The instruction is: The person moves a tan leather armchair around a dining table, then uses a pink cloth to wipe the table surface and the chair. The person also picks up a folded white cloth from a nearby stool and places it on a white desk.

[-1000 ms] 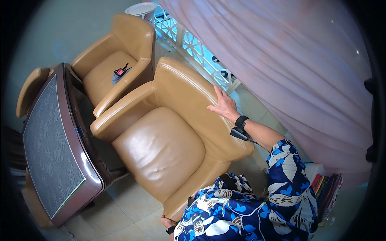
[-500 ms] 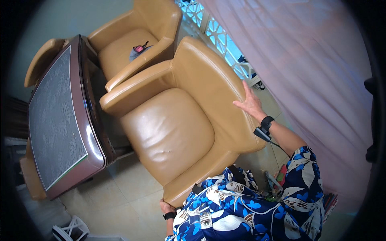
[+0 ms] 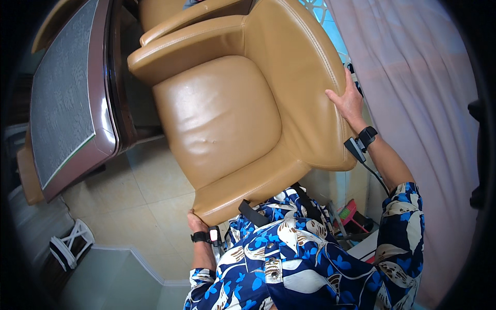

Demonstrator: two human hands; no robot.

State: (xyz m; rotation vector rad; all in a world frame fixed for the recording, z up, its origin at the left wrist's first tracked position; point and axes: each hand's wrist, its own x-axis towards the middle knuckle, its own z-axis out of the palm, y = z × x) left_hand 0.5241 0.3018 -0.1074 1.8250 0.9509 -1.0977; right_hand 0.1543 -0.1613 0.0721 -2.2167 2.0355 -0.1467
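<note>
A tan leather armchair [image 3: 217, 113] with pale stitching along its edges fills the middle of the view, right in front of my body. My left hand [image 3: 197, 222] is closed around the front end of its nearer armrest, with the fingers partly hidden beneath. On the right, my right hand [image 3: 350, 103] clasps the outer edge of the backrest. Its thumb lies on the front face, and the other fingers reach behind, mostly out of sight. Each wrist wears a black strap with a small device.
A dark brown table [image 3: 67, 98] with a grey patterned top stands to the left. Another tan armchair [image 3: 196, 20] adjoins the far armrest. A pinkish curtain [image 3: 403, 103] hangs at right. A white rack [image 3: 72, 243] stands lower left, near a low wall [image 3: 119, 274].
My view has shifted, so the armchair and table appear higher in it, and the low wall now shows at the lower left. Both hands keep their hold on the armchair.
</note>
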